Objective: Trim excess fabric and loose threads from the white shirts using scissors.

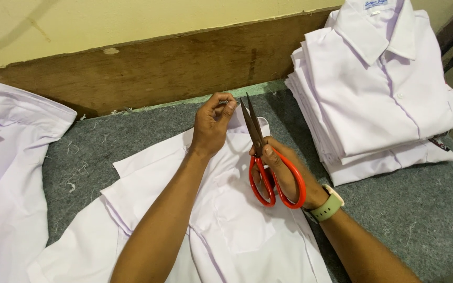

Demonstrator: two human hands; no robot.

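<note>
- Pinching something too fine to make out, the left hand [212, 126] has thumb and fingertips closed together just above the collar end of the white shirt [221, 220] spread on the grey felt table [415, 209]; it may be a loose thread, but I cannot tell.
- The right hand [281, 173] has its fingers through the red loops of the scissors [263, 157], gripping them firmly.
- The blades stand nearly closed, long axis pointing up and away from the person, tips just right of the left fingertips, close beside them.
- So the pinch lies left of the blade tips, nearer the left hand.
- A stack of folded white shirts [378, 89] sits well apart at right; another loose shirt [6, 173] lies at left.
</note>
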